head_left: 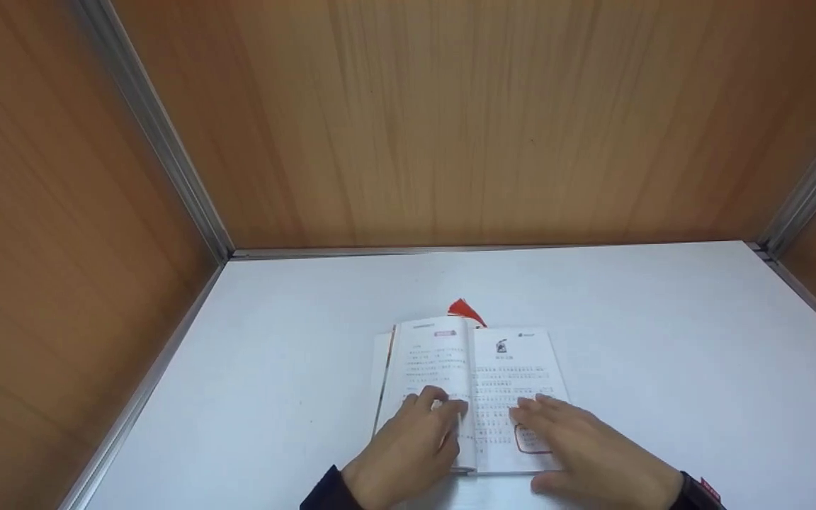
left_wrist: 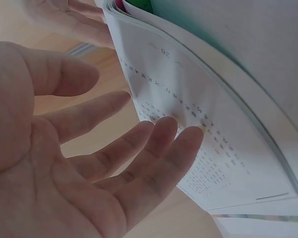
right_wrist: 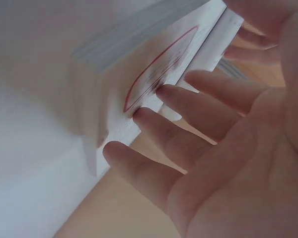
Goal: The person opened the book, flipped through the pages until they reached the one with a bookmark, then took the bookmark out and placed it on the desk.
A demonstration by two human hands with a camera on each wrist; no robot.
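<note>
A: Report the position of the book (head_left: 482, 386).

B: It lies open on the white table (head_left: 663, 340), near the front edge and about midway between the side walls. A red tassel (head_left: 466, 309) projects from its far end.

A: Hand states?

B: The left hand (head_left: 408, 446) rests flat on the left page, fingers straight, grasping nothing. The right hand (head_left: 585, 450) rests flat on the right page, fingers straight and spread, also grasping nothing.

A: Legible text?

B: Rows of printed characters, too small to read. The left page carries a red heading block; the right page has a small dark figure at the top and a red-outlined box (head_left: 530, 440) beside the right fingertips.

A: Clearances?

B: Wood panels (head_left: 450, 120) with metal trim enclose the table at left, rear and right. Open tabletop lies on both sides of the book and behind it.
</note>
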